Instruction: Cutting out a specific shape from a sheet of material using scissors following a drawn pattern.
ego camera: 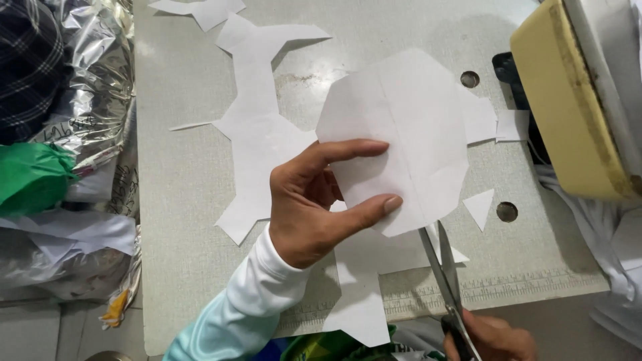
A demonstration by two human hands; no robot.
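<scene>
The left hand [314,200] is pinching a rounded paper piece [401,134] between thumb and fingers, holding it up over the table [180,174]. The right hand [495,337], closed around the scissors [445,274], is trimming its lower edge; turning the paper looks due next.

White paper cutout [401,134] — creased, held aloft

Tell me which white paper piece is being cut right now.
The rounded, creased piece, pinched in the left hand, with the scissors in the right hand at its lower edge. The other scraps lie flat on the table.
</scene>
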